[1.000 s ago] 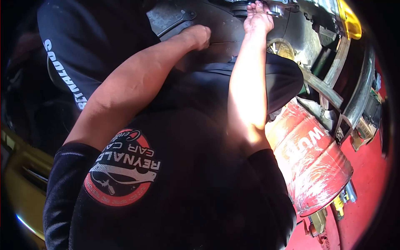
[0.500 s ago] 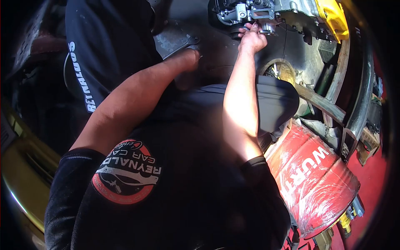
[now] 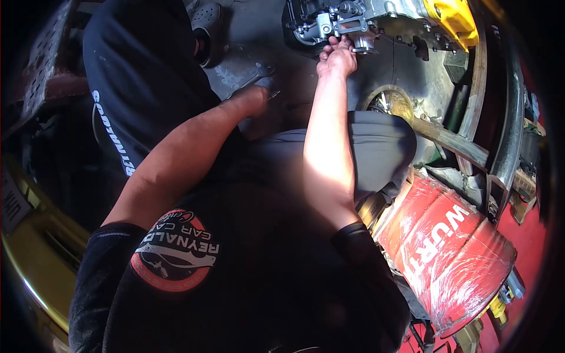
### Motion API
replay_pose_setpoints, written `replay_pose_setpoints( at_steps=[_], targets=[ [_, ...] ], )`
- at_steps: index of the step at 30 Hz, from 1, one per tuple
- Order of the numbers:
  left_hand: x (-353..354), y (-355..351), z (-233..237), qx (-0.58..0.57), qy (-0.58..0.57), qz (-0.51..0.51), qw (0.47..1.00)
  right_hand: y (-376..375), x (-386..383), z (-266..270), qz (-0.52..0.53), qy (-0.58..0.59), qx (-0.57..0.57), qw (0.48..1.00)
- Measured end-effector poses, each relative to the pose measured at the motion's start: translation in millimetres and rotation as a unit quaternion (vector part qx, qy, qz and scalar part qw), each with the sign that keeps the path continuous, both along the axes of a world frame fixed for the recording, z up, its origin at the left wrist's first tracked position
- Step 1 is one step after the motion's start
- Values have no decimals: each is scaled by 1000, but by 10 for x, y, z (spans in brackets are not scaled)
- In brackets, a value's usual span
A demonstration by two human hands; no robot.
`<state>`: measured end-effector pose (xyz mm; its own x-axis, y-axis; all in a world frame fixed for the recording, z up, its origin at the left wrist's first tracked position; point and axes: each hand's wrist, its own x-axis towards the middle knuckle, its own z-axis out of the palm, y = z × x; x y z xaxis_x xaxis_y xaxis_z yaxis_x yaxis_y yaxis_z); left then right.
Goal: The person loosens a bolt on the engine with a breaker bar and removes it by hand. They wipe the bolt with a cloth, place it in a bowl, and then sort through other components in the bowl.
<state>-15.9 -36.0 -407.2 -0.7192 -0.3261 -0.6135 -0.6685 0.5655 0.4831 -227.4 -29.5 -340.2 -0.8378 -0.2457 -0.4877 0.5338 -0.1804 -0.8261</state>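
Observation:
My right hand (image 3: 336, 57) reaches up to a silver metal fitting (image 3: 353, 26) on the underside of an engine assembly (image 3: 382, 12), and its fingers pinch the fitting's lower edge. My left hand (image 3: 255, 99) is a closed fist lower and to the left. A thin metal tool tip (image 3: 273, 94) sticks out of it. That fist rests near a grey metal plate (image 3: 247, 67) on the floor. Both forearms are bare, and my dark shirt with a round red logo (image 3: 176, 253) fills the lower part of the view.
Another person in dark clothes with white lettering (image 3: 118, 129) stands at upper left, a shoe (image 3: 206, 17) beside the plate. A red WÜRTH drum (image 3: 453, 247) lies at right on the red floor. A yellow part (image 3: 450, 15) caps the engine. Yellow bodywork (image 3: 26, 265) lines the left edge.
The view has shifted, so the engine assembly shows more fully. My right hand stays on the fitting. My left fist has stayed near the grey plate.

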Motion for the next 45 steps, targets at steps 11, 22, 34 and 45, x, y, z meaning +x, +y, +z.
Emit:
replay_pose_setpoints(
  at_steps=[11, 22, 34, 45],
  targets=[
    [25, 2, 55, 1, 6, 9, 1000, -114, -7, -43, -60, 71, 40, 995],
    [-274, 21, 191, 76, -3, -11, 997, -33, -61, -201, 0, 168, 93, 981],
    [-452, -66, 260, 122, 32, -11, 992, -54, 43, -121, 17, 187, 84, 979],
    [-575, -5, 346, 178, 30, 39, 983, -22, -112, -156, 11, 130, 128, 983]
  ],
)
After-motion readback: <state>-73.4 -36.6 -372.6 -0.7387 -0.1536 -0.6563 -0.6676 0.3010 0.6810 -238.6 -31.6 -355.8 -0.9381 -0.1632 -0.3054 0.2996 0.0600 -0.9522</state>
